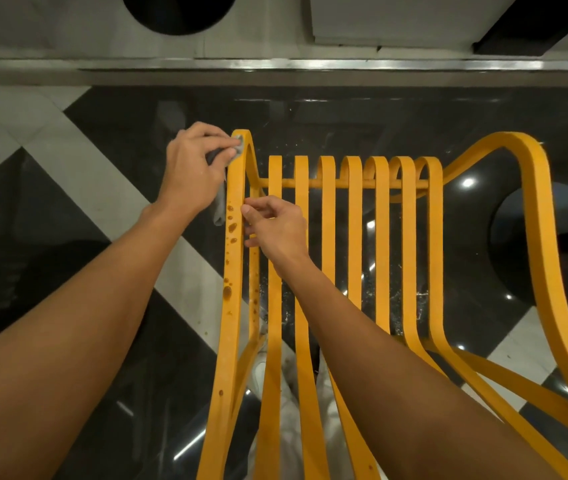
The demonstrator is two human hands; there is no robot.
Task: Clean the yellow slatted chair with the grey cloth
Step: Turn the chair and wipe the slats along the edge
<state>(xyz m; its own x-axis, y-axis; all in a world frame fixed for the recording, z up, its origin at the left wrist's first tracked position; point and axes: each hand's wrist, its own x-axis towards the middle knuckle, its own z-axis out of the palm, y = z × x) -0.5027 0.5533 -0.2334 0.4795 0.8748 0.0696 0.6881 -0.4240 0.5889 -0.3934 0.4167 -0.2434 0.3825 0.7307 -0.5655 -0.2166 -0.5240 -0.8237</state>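
Grey cloth (219, 207) bunched in left hand (192, 168) atop outer slat (234, 271) of yellow slatted chair (327, 237); right hand (277, 226) grips next slat (254, 265); brown drips (231, 226) below may smear if dragged dry.

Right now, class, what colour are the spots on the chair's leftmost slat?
Dark brown spots on the yellow slat, seen in the head view.

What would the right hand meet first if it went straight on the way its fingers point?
Probably the stained outer slat, right beside the fingertips of the right hand; depth is unclear, so they may already touch.
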